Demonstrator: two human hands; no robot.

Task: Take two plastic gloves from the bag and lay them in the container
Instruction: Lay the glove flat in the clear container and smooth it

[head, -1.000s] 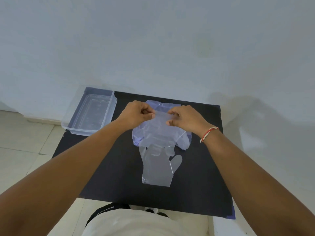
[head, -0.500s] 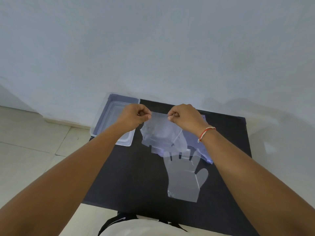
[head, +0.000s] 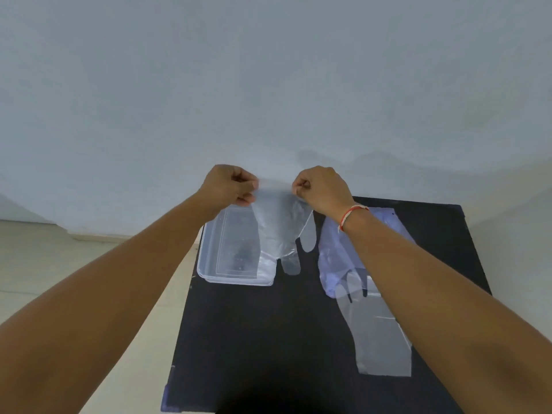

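your left hand (head: 231, 186) and right hand (head: 321, 188) pinch the glove (head: 277, 231) by its cuff corners, over the container (head: 209, 264) at ten o'clock. it's thin, limp, probably clingy, so keep the cuff taut.

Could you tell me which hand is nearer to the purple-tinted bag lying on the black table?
Right. The right hand is just up and left of the bag, its wrist crossing over it; the left hand is farther left, above the container.

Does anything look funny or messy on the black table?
Nothing is spilled or torn. The second glove lies half out of the bag, its fingers still tucked inside. The container juts past the black table's left edge. Both hands pinch the first glove, which hangs over the container's right side.
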